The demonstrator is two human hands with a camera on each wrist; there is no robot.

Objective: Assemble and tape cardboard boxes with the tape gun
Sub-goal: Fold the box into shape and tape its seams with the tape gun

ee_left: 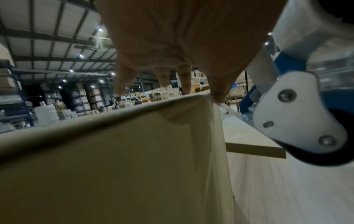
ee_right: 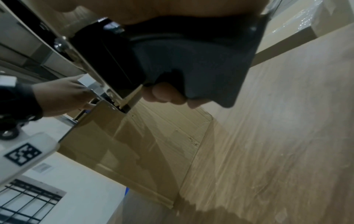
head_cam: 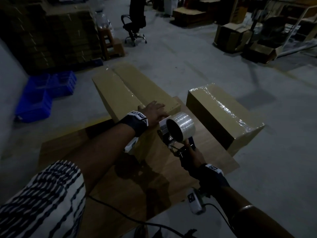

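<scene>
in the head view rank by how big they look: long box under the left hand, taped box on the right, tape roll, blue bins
1. Long box
2. Taped box, close to the long box, so unsure
3. Blue bins, though farther away
4. Tape roll, smallest despite nearness

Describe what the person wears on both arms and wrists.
Each wrist carries a black strap with white blocks printed with black square code markers. A white camera unit, also marked, hangs under the right wrist, and a black cable runs from it. The left upper arm has a white sleeve with black wavy stripes; the right forearm is bare.
</scene>
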